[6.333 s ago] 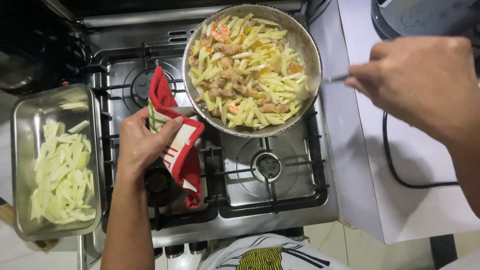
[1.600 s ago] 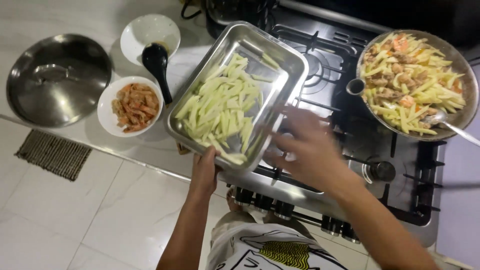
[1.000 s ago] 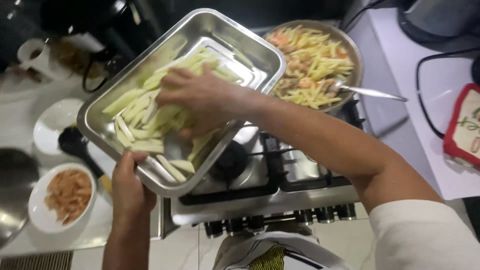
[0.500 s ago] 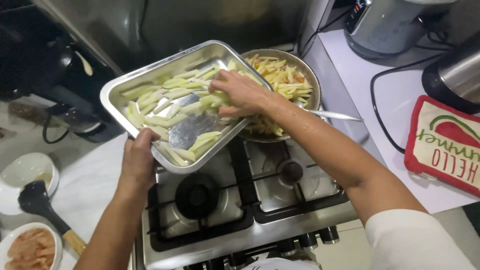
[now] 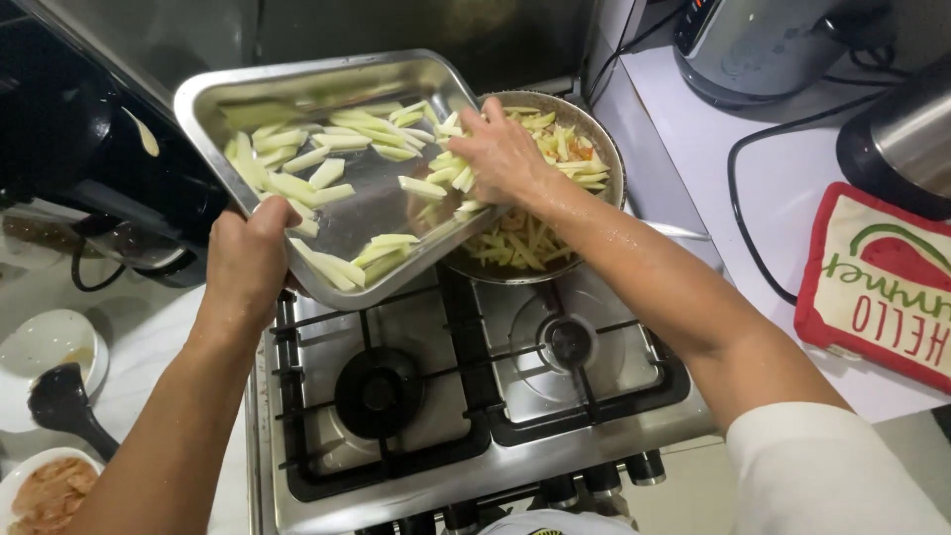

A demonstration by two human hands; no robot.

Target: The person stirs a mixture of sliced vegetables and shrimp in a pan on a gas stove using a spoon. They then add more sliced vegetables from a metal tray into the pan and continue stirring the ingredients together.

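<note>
The steel gas hob (image 5: 475,396) filled the lower middle of the view, with the white worktop (image 5: 753,178) running along its right side. Above the hob's rear burners hung a rectangular shiny metal tray (image 5: 327,109), tilted down toward the right, its long axis running from upper left to lower right, its lower corner pointing into the round metal frying pan (image 5: 594,149) and overlapping the pan's near rim. The left hand (image 5: 248,263) was clamped on the tray's near left edge, carrying it alone. The right hand (image 5: 500,154), fingers spread and loosely curled, lay on the pale green vegetable strips (image 5: 327,173) at the tray's low end, just over the pan, which already held a heaped mix of strips.

The risk, as I judged it, lay in that one-sided hold: a wet tray could slip or tip further, so that strips slid past the rim onto the hob. The right forearm also passed close over the hot pan. A red cloth pot holder (image 5: 882,287) lay well apart on the worktop.
</note>
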